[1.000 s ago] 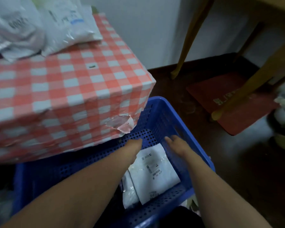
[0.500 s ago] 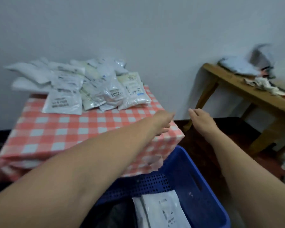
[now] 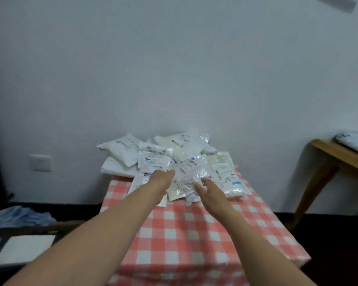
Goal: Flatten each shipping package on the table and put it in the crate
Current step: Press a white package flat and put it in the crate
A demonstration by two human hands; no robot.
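Observation:
A pile of several white and clear shipping packages [image 3: 153,157] lies at the far end of the table, which has a red-and-white checked cloth [image 3: 194,230]. Both my arms stretch out over the cloth to the front of the pile. My left hand [image 3: 160,181] is at the left edge of a crinkled clear package [image 3: 194,172], its fingers curled out of sight behind the hand. My right hand [image 3: 210,187] reaches the same package's lower right side with fingers extended and apart. The blue crate is out of view.
A wooden bench [image 3: 337,159] stands to the right with a pale bundle [image 3: 353,141] on it. Left of the table lie a blue cloth [image 3: 15,219] and a white flat board [image 3: 23,250]. A wall socket [image 3: 39,163] is on the left wall.
My view rose from the blue crate beside the table to the tabletop. Both hands left the crate, swung up and forward, and now reach the package pile.

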